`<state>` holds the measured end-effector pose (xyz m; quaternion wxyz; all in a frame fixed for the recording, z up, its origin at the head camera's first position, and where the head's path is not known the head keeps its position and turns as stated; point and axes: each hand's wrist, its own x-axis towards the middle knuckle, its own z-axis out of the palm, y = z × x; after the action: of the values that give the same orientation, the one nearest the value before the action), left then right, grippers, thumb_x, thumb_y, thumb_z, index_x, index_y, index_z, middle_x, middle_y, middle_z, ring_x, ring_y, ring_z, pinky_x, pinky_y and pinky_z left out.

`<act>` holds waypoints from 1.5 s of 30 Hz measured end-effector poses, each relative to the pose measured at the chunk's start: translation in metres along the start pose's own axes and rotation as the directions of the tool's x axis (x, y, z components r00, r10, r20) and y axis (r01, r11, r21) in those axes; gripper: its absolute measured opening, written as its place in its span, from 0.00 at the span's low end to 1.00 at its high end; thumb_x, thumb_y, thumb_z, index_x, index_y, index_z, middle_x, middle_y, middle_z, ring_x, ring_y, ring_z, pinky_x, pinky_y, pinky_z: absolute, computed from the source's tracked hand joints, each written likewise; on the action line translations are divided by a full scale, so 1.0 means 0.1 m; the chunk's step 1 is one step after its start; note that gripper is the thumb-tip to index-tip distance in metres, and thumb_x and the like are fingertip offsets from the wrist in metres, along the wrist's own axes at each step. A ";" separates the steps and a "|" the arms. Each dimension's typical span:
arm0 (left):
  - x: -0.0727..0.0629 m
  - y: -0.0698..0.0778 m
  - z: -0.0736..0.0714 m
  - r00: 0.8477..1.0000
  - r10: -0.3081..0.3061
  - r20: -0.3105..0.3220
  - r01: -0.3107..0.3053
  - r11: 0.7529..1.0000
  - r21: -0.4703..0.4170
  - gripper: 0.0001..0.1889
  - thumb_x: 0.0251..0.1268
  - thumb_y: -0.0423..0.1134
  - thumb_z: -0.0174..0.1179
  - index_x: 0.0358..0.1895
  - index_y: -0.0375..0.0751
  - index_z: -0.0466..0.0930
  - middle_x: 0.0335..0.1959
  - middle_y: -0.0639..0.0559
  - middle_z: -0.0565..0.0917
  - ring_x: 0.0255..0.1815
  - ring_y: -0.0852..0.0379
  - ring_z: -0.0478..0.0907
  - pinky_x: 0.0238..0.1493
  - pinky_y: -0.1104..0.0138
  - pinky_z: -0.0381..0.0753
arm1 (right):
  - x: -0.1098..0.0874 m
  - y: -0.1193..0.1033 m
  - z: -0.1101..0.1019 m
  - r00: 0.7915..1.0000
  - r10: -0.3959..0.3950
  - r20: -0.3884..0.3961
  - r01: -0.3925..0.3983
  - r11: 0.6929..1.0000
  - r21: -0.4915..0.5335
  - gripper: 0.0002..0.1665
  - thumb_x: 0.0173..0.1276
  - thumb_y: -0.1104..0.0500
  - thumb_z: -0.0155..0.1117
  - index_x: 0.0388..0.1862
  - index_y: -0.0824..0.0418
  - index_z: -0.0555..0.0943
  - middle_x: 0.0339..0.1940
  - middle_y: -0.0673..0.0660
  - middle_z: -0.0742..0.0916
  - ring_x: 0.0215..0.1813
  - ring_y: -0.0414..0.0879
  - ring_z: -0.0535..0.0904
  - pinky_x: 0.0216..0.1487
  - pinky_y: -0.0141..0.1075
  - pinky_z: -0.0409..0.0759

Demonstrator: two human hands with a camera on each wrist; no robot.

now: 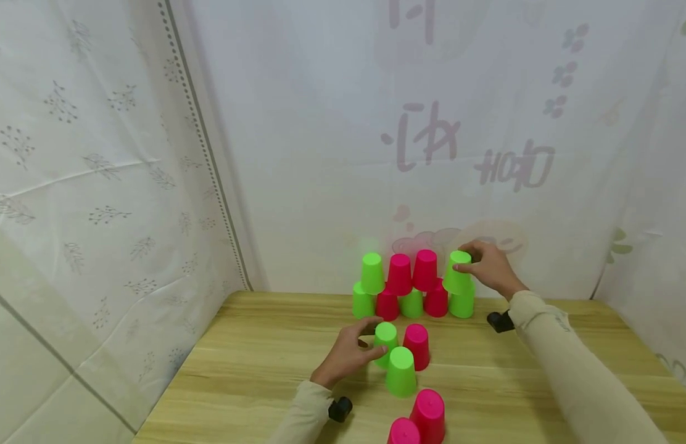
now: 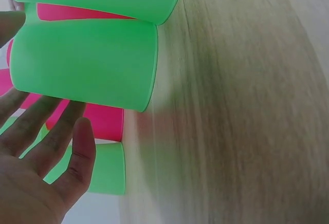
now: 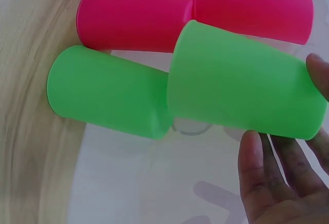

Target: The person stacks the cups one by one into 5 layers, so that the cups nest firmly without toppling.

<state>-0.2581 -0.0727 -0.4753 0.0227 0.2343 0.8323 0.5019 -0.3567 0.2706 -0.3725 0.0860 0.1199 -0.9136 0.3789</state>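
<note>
We see the right hand [image 1: 490,268] at the right end of a two-tier wall of mouth-down cups, its grip spread to a cup's width, thumb and fingers pinching a smooth lime-green tapered plastic cup [image 1: 457,283] near its closed top. That cup leans slightly, its rim beside the top of the green end cup [image 1: 462,306] in the lower tier; we cannot tell whether they touch. The lower row of five cups [image 1: 412,304] alternates green and pink; above it, to the left of the held cup, stand one green upper cup [image 1: 372,271] and two hot-pink upper cups [image 1: 400,275].

Our left hand [image 1: 345,353] is nearer, its grip curved loosely round a second lime-green tapered cup [image 1: 386,337], thumb in front and fingers behind; we cannot tell how firmly it holds. Just beside that cup are a hot-pink tapered cup [image 1: 417,345] and a nearer green cup [image 1: 401,373]. Two more pink cups [image 1: 430,414] stand at the near side of the light wood-grained desk [image 1: 265,370]. Pale patterned cloth [image 1: 321,154] hangs behind.
</note>
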 end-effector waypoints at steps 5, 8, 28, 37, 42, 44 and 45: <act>0.01 0.01 0.01 1.000 -0.004 0.005 0.004 1.000 -0.011 0.28 0.65 0.43 0.67 0.68 0.43 0.72 0.60 0.46 0.83 0.62 0.43 0.79 0.52 0.51 0.83 | 0.05 0.02 0.07 0.999 0.021 -0.030 -0.021 1.000 -0.013 0.28 0.67 0.54 0.71 0.60 0.69 0.78 0.54 0.68 0.86 0.51 0.58 0.83 0.47 0.38 0.80; 0.02 0.00 0.02 1.000 -0.004 0.003 0.004 1.000 -0.010 0.28 0.65 0.42 0.67 0.68 0.43 0.72 0.59 0.46 0.83 0.62 0.43 0.80 0.53 0.50 0.84 | 0.07 0.01 0.10 0.999 0.034 -0.036 -0.035 0.999 -0.026 0.30 0.67 0.54 0.70 0.62 0.69 0.77 0.57 0.69 0.85 0.53 0.60 0.81 0.50 0.44 0.81; 0.07 0.00 0.08 1.000 0.007 -0.016 -0.007 1.000 0.030 0.27 0.65 0.39 0.68 0.66 0.40 0.73 0.55 0.46 0.85 0.58 0.47 0.81 0.48 0.60 0.85 | 0.08 -0.04 0.13 0.998 0.051 -0.033 -0.051 0.999 0.000 0.33 0.67 0.57 0.69 0.66 0.70 0.73 0.60 0.72 0.82 0.58 0.65 0.79 0.58 0.55 0.80; 0.05 0.01 -0.01 0.999 0.008 -0.036 -0.006 0.998 0.059 0.26 0.65 0.41 0.67 0.65 0.45 0.74 0.55 0.49 0.85 0.58 0.48 0.81 0.47 0.65 0.83 | 0.05 -0.01 0.16 0.998 0.057 -0.031 -0.056 0.998 0.020 0.36 0.66 0.57 0.70 0.70 0.69 0.70 0.63 0.74 0.81 0.61 0.67 0.79 0.59 0.56 0.81; 0.05 0.08 -0.14 0.999 0.017 -0.047 -0.013 0.997 0.080 0.27 0.66 0.45 0.66 0.66 0.44 0.73 0.57 0.48 0.84 0.60 0.47 0.80 0.48 0.66 0.80 | 0.00 0.01 0.12 0.999 0.040 -0.023 -0.039 0.999 0.018 0.39 0.66 0.56 0.70 0.72 0.68 0.68 0.65 0.74 0.79 0.63 0.68 0.78 0.61 0.59 0.80; 0.05 0.12 -0.20 0.998 0.026 -0.054 -0.021 0.996 0.089 0.27 0.67 0.46 0.66 0.67 0.44 0.73 0.57 0.48 0.84 0.60 0.47 0.80 0.48 0.65 0.80 | -0.03 0.01 0.09 0.999 0.032 -0.023 -0.031 0.999 0.009 0.40 0.67 0.55 0.70 0.72 0.68 0.67 0.67 0.74 0.78 0.64 0.69 0.78 0.61 0.60 0.79; 0.05 0.15 -0.23 0.998 0.027 -0.055 -0.022 0.995 0.094 0.27 0.67 0.46 0.66 0.67 0.45 0.73 0.57 0.49 0.84 0.59 0.48 0.80 0.49 0.65 0.80 | -0.05 0.02 0.07 0.999 0.030 -0.026 -0.030 1.000 0.002 0.40 0.67 0.55 0.70 0.72 0.68 0.67 0.67 0.74 0.78 0.64 0.69 0.78 0.61 0.60 0.79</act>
<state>-0.2637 -0.0840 -0.4506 -0.0180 0.2311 0.8523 0.4689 -0.3530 0.2677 -0.3798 0.0918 0.1013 -0.9138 0.3826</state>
